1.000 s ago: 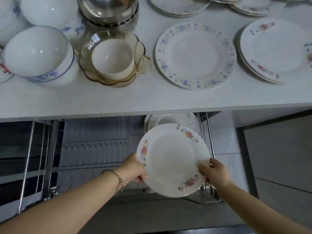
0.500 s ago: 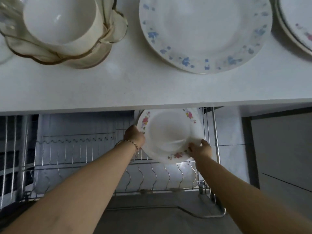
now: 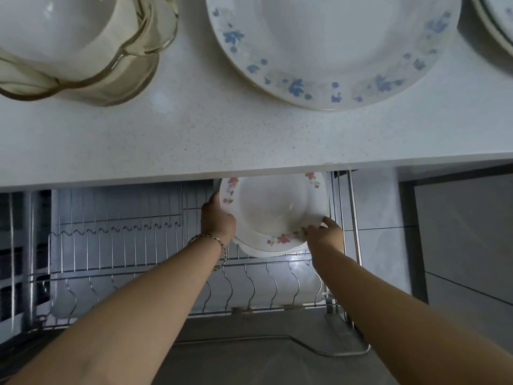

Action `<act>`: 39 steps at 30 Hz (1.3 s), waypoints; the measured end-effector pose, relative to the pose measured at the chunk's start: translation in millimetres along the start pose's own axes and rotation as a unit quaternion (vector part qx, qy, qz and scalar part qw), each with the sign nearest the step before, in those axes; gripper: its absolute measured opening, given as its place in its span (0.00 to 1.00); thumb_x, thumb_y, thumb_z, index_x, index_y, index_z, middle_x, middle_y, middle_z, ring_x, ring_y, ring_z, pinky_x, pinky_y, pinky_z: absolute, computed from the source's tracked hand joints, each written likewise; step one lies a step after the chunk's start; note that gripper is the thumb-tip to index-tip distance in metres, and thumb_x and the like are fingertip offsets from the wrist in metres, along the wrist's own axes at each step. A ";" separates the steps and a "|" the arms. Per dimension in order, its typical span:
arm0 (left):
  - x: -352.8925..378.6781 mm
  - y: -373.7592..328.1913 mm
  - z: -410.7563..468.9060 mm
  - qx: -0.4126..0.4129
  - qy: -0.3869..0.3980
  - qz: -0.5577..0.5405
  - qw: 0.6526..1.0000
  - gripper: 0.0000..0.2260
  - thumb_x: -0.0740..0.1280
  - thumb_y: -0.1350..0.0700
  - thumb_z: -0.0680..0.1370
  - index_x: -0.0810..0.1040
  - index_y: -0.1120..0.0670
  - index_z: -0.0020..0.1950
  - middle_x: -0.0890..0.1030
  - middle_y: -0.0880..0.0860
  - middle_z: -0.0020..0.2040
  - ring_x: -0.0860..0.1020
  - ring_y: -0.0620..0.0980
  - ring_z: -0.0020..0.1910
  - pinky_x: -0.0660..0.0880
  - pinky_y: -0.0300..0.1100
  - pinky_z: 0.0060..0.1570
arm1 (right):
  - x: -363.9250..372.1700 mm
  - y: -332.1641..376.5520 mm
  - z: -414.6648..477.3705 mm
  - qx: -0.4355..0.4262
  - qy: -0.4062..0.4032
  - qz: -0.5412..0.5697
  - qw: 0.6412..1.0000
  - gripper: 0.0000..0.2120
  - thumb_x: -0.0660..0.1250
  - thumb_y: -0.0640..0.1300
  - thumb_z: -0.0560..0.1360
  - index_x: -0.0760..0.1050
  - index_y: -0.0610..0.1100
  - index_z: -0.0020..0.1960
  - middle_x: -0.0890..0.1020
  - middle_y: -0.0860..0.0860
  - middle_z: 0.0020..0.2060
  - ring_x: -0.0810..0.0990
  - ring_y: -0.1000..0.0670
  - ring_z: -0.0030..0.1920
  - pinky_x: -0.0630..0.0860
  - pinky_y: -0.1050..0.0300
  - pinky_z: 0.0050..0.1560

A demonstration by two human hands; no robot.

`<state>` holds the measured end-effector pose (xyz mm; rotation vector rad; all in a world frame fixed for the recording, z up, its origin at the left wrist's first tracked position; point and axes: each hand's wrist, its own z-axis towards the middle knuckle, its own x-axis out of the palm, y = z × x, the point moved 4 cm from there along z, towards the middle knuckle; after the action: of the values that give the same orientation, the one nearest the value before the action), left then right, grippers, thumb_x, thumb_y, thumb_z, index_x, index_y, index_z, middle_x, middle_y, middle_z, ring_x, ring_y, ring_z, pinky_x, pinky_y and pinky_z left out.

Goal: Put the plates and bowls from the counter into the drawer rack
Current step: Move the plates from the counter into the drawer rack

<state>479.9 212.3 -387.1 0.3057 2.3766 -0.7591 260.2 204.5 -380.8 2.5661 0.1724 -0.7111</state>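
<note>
A white plate with pink flowers (image 3: pixel 273 209) stands almost upright at the back right of the wire drawer rack (image 3: pixel 138 245), its top hidden under the counter edge. My left hand (image 3: pixel 218 218) grips its left rim and my right hand (image 3: pixel 323 232) pinches its lower right rim. The rim of another white plate (image 3: pixel 266 250) shows just beneath it in the rack. On the counter (image 3: pixel 249 140) above lie a blue-flowered plate (image 3: pixel 333 48) and a white bowl (image 3: pixel 55 29) nested in an amber glass bowl (image 3: pixel 133 70).
The edge of one more plate (image 3: pixel 497 20) shows at the top right of the counter. The rack's front row of wavy wire dividers (image 3: pixel 249 284) stands below my arms. A drawer handle rail (image 3: pixel 333 352) runs along the front; grey cabinet doors (image 3: pixel 466 245) are on the right.
Both hands have carried the flowered plate down and back into the rack, from tilted in front of the drawer to nearly upright under the counter edge. The camera has moved closer to the counter.
</note>
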 end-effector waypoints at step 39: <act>-135.2 -209.6 -98.1 -0.007 0.028 -0.329 0.944 0.18 0.60 0.73 0.75 0.70 0.61 0.63 0.76 0.60 0.60 0.76 0.57 0.53 0.78 0.49 0.47 | -145.2 236.2 -97.1 -0.189 0.091 0.120 0.970 0.12 0.62 0.31 0.76 0.76 0.38 0.58 0.80 0.38 0.51 0.80 0.41 0.49 0.78 0.48 0.56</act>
<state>456.9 96.4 -146.5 -0.5129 2.5473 -1.0311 236.3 42.4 -137.0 2.2313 0.0473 -0.3150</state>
